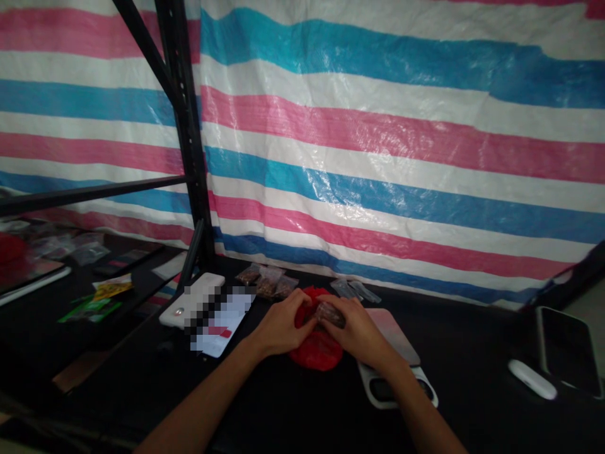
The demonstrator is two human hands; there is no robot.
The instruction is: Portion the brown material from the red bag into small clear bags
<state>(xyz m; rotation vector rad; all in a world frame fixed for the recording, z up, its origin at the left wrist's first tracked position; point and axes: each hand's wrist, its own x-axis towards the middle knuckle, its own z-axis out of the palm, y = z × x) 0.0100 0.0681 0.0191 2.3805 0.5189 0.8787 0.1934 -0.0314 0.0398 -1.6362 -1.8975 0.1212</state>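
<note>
In the middle of the dark tabletop lies a red plastic bag (319, 354). My left hand (282, 325) is closed at its left side, with thumb and fingers gripping the red plastic near the mouth. A small clear bag with brownish contents (329, 313) is held in my right hand (358, 326), at the red bag's opening. My fingers hide part of both bags. Under my right wrist stands a kitchen scale (394, 337) with a pale pinkish plate. Behind my hands are several small clear bags of brown bits (269, 282).
Flat clear bags (357, 290) lie at the back. Left of my hands are a white device (198, 296) and a partly blurred white sheet or screen (227, 325). A white oval object (532, 379) and a dark-screened phone (570, 350) lie right. A black rack post (189, 126) rises left.
</note>
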